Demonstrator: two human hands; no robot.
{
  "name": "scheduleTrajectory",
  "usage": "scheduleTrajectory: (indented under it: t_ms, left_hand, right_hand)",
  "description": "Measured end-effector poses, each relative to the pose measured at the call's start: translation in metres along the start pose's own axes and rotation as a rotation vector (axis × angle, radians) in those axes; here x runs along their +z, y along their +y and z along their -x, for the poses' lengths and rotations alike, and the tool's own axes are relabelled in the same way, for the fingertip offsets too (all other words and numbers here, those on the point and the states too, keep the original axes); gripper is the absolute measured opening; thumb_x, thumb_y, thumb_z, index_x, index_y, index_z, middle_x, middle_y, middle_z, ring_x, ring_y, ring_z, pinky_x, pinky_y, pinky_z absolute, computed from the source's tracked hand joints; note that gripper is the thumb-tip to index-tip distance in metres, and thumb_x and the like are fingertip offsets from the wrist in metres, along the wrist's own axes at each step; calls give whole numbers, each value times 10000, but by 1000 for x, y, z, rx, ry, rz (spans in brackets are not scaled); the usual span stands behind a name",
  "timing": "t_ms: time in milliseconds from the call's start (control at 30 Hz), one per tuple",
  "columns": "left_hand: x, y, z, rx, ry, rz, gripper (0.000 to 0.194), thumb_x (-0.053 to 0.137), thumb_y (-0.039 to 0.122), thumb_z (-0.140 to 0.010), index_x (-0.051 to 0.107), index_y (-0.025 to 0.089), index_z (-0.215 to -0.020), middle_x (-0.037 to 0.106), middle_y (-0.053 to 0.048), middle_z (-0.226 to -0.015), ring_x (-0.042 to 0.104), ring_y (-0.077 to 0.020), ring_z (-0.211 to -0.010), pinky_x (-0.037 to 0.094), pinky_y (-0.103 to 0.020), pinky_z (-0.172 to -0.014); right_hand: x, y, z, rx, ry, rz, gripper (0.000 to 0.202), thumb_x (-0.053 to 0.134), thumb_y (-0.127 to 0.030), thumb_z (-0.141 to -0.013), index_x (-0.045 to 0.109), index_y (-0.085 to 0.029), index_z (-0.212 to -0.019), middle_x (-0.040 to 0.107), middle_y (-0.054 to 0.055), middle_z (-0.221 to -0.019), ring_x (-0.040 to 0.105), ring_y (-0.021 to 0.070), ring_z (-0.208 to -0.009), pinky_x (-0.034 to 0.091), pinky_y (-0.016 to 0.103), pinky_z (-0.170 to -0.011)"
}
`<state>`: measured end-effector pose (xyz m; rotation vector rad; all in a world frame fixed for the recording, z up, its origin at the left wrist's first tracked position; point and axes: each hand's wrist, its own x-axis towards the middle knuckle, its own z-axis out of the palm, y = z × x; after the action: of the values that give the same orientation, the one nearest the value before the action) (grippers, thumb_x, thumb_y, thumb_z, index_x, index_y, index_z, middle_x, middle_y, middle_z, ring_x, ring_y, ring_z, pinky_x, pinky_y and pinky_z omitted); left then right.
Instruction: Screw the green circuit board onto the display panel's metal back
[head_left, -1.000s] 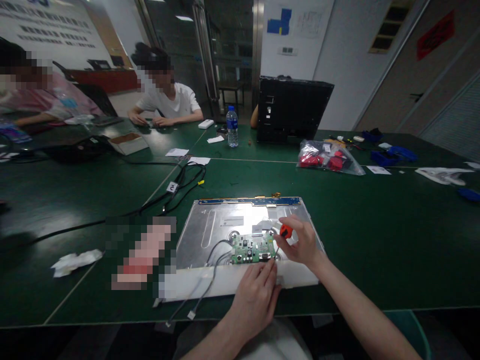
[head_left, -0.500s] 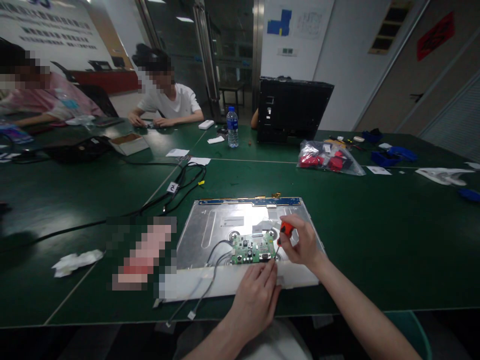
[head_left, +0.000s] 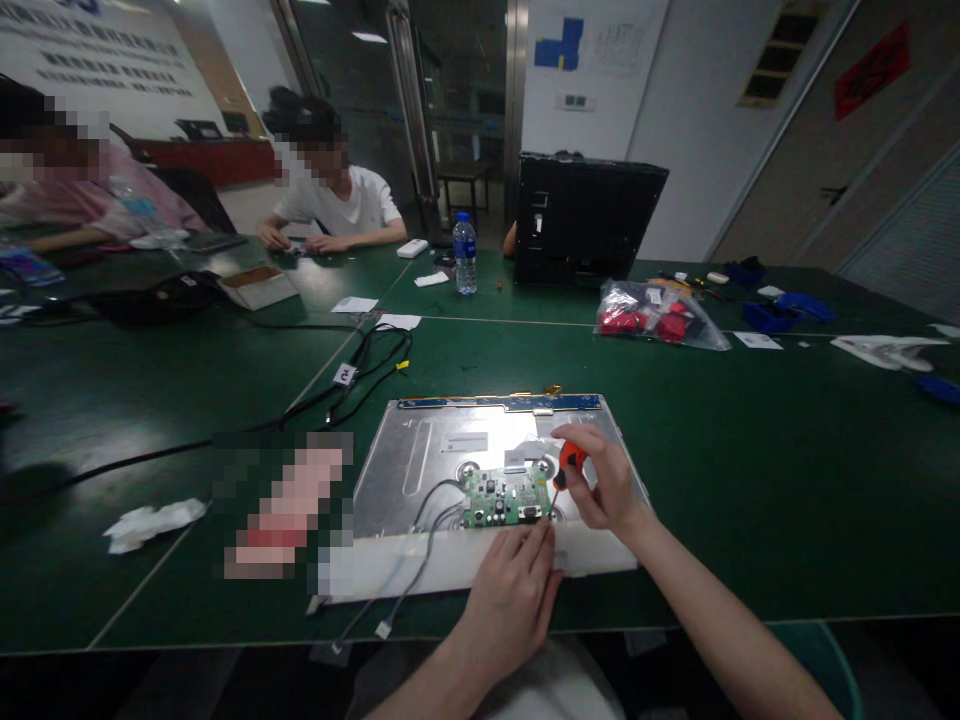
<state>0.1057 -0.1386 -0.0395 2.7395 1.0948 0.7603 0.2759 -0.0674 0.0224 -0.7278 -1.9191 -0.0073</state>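
The right hand (head_left: 609, 482), half closed, grips an orange screwdriver (head_left: 573, 456).

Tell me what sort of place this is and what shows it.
Probably an office or meeting room serving as an electronics workshop: two co-workers sit at the shared green table, and a bare circuit board lies on the metal back of a display panel.

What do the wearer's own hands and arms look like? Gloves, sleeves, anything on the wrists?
Left hand and right hand: both ungloved. Left forearm and right forearm: bare as far as the frame shows, no sleeves, watch or wristband visible. Rings: too small to tell.
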Motion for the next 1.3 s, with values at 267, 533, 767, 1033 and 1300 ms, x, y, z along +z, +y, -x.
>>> scheduleTrajectory:
  t_ms: [267,533,767,1033,1300]
  left_hand:
    - [0,0,1,3,-19,-12,352,474,176,-897,554,57,-1218,597,-171,-1244,557,-276,-995,517,-435,-844]
    - [-1,0,0,5,-4,5,347,436,177,-911,555,85,-1224,602,-168,-1235,572,-267,-978,522,-440,-824]
    - [-2,0,0,-4,-18,14,337,463,169,-899,560,83,-1210,598,-161,-1238,567,-268,-968,524,-439,-828]
    - [-2,0,-1,2,-15,41,326,451,152,-900,564,91,-1199,615,-152,-1206,563,-257,-965,522,-426,-827]
    - [-4,1,-2,0,-6,43,324,446,154,-902,566,82,-1195,621,-153,-1194,559,-257,-964,524,-422,-823]
  right_hand:
    - [5,1,2,9,73,78,389,520,-149,-825,452,-218,-1202,579,31,-838,509,120,-557,445,247,-475]
    - [4,1,1,-6,61,82,376,545,-174,-833,473,-239,-1197,595,31,-851,565,137,-622,472,251,-521]
    - [0,0,0,-5,0,4,427,442,-126,-816,444,-202,-1236,621,84,-955,608,173,-711,502,294,-567]
    - [1,-1,-1,-7,29,50,410,453,-122,-814,448,-212,-1214,597,40,-835,555,153,-619,455,273,-510]
    - [2,0,-2,-19,46,94,350,499,-154,-829,467,-225,-1171,568,13,-779,518,129,-568,419,240,-473]
